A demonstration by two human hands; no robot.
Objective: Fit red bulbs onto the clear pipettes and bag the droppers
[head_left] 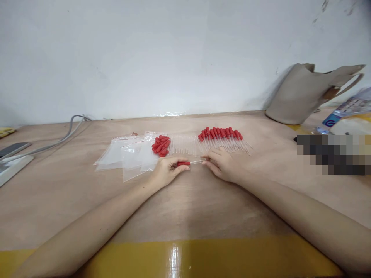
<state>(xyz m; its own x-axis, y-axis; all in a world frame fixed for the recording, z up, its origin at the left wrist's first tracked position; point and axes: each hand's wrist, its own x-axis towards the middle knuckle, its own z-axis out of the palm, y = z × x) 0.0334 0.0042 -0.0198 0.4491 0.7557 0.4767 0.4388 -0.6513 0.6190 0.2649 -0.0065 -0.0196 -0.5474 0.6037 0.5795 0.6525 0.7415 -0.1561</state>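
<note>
Between my hands lies a dropper in a level pose: a red rubber bulb [183, 163] at its left end and a thin clear glass tube [196, 162] running right. My left hand [168, 170] pinches the bulb. The fingers of my right hand [218, 164] close on the tube's far end. Behind them, bare glass tubes [183, 145] lie side by side in a row. Left of that row is a pile of loose red bulbs [160, 146]. On the right, droppers with red bulbs fitted [222, 133] form an overlapping row.
Clear zip bags [116, 154] lie spread at the left of the bulbs. A grey cable [58, 141], a phone [14, 150] and a white box [14, 168] sit at far left. To the right stand a beige bag [301, 94] and a plastic bottle [344, 110]. Yellow tape [174, 256] edges the table.
</note>
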